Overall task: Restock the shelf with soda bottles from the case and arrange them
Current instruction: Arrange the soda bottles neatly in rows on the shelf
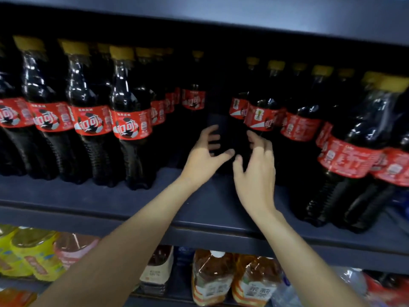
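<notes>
Here, in the head view, a dark shelf [88, 196] is seen running across the middle of the frame, stocked with soda bottles [130, 120] bearing red labels and yellow caps. Rows are packed at the left and at the right; a gap is left at the centre, with one bottle [193, 100] set far back in it. No case is shown.

Both hands are reached into that gap. The left hand [203, 158] is seen with fingers spread and lightly curved; the right hand [256, 173] likewise, thumb tips nearly meeting. A dark form lies between them, but whether anything is held cannot be told; the area is dim and blurred.

The bottles are judged full, hence fairly heavy, with stiff, smooth plastic walls likely to slip under a loose hold. A grip round the narrowed waist below the label, or the shoulder, is judged soundest.

Room is limited. The shelf above [287, 21] sits close over the caps, so bottles are best slid in, not lifted high. The neighbouring bottle [263, 116] stands just beside the right hand and could be knocked. The front lip is bare. Packaged drinks [212, 280] are seen on the lower shelf.
</notes>
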The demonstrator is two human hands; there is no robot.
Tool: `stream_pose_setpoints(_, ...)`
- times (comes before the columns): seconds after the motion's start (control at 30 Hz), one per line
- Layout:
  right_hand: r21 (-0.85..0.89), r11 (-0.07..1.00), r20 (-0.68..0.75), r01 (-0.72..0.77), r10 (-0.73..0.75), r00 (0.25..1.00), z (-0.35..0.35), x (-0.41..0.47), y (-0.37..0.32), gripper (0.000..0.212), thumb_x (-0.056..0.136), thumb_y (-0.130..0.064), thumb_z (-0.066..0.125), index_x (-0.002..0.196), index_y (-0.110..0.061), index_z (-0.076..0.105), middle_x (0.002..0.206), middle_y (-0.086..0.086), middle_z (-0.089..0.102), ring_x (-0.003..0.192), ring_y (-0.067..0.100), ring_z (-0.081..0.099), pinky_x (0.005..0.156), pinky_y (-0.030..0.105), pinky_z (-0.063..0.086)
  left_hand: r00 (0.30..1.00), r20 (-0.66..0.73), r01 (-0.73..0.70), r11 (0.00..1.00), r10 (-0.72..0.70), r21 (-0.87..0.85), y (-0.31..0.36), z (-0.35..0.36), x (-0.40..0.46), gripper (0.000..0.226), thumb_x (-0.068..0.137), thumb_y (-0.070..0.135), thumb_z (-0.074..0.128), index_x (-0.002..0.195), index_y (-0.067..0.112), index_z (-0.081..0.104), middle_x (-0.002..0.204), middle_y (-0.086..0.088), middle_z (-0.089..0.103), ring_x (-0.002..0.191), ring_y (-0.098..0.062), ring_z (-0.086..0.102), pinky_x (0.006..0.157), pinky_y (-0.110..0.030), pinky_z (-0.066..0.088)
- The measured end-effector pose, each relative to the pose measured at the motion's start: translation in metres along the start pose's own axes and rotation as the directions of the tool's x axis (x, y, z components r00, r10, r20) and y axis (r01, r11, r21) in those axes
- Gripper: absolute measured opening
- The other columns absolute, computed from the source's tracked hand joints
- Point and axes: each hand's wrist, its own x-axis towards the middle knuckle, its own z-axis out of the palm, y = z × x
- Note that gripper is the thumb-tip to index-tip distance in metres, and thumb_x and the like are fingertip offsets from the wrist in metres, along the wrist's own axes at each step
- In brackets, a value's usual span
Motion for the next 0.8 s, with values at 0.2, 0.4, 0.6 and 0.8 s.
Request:
stream_pose_setpoints(0.2, -0.112, 0.994, 0.095, -0.02, 0.031, 0.995, -0.007, -0.005, 0.026, 0.068, 0.088, 0.005, 0.05, 0.148, -0.002, 0.018, 0.147, 0.023, 0.029, 0.116, 0.036, 0.051, 0.089, 0.039, 0.048, 0.997, 0.059, 0.056, 0.997, -0.053, -0.043, 0.016, 0.048, 0.039, 0.066, 0.082, 0.021, 0.074, 0.138, 0.016, 0.04, 0.133, -0.005, 0.051, 0.119, -0.018, 0.052, 0.093, -0.023, 0.043)
stream_pose_setpoints(0.4, -0.09, 0.994, 0.155, -0.07, 0.083, 0.984, -0.02, -0.004, 0.036, 0.069, 0.094, -0.01, 0.051, 0.15, -0.007, 0.01, 0.142, 0.022, 0.04, 0.114, 0.033, 0.055, 0.086, 0.037, 0.048, 0.982, -0.178, -0.023, 0.98, 0.059, 0.197, 0.007, 0.067, 0.036, 0.072, 0.073, 0.036, 0.08, 0.134, 0.02, 0.044, 0.123, -0.001, 0.058, 0.111, -0.019, 0.057, 0.095, -0.041, 0.048)
stream_pose_setpoints(0.6, 0.133, 0.979, 0.268, -0.155, 0.115, 0.957, -0.013, 0.014, 0.016, 0.091, 0.08, -0.033, 0.072, 0.148, -0.028, 0.011, 0.106, 0.002, 0.066, 0.079, 0.02, 0.066, 0.074, 0.039, 0.055, 0.988, -0.005, -0.155, 0.981, 0.156, 0.12, 0.006, -0.001, -0.004, 0.074, 0.075, 0.025, 0.08, 0.137, 0.036, 0.041, 0.11, 0.025, 0.057, 0.105, 0.0, 0.058, 0.094, -0.033, 0.052)
stream_pose_setpoints(0.8, 0.192, 0.975, 0.312, -0.115, 0.051, 0.949, 0.042, 0.036, -0.022, 0.081, 0.083, -0.019, 0.064, 0.147, -0.023, 0.015, 0.108, 0.011, 0.065, 0.091, 0.031, 0.064, 0.079, 0.041, 0.053, 0.97, -0.168, -0.098, 0.918, 0.173, 0.384, -0.001, -0.036, -0.007, 0.08, 0.089, 0.026, 0.064, 0.153, 0.025, 0.015, 0.141, -0.01, 0.049, 0.124, -0.022, 0.052, 0.101, -0.04, 0.047)
